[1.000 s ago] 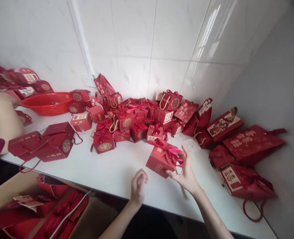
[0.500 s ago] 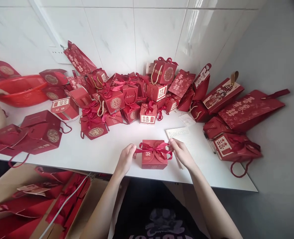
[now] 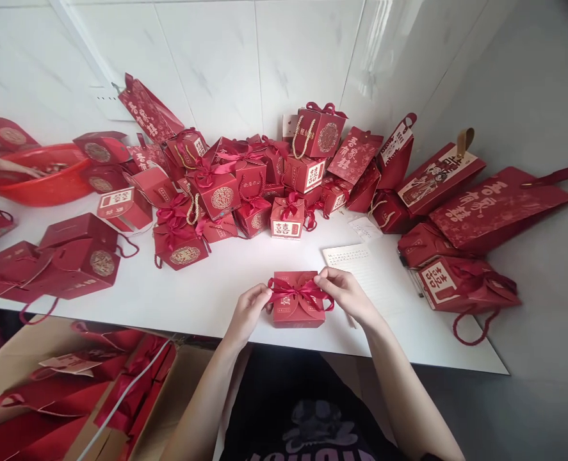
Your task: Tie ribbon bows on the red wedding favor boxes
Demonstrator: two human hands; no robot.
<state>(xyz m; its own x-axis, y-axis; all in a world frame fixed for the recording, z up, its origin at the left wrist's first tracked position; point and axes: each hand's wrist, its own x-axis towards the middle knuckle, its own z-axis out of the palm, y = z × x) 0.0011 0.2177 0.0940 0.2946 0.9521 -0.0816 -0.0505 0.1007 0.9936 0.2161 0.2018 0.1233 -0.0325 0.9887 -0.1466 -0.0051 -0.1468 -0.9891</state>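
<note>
A closed red gift box point(image 3: 299, 317) sits on the white table in front of me, with petal-like flaps and gold lettering on its top. Across it lies a tied red ribbon bow point(image 3: 300, 292). My left hand point(image 3: 249, 312) pinches the ribbon's loop at the left side of the box. At the upper right, my right hand point(image 3: 344, 291) has thumb and fingers closed on the other side of the bow. Under and behind that hand lies a notebook point(image 3: 348, 257) with handwritten lines.
Many red gift boxes point(image 3: 216, 197) are piled along the tiled wall. Red gift bags point(image 3: 499, 205) and a pen point(image 3: 416, 282) lie at right. Another person's hand point(image 3: 22, 168) reaches into a red basin point(image 3: 48, 186). Below the table edge, a cardboard carton point(image 3: 168, 397) holds red bags.
My left hand has shifted right and my right hand slightly left, both closer to the bow's middle. The other person's hand now shows inside the basin, and a red box appears below it.
</note>
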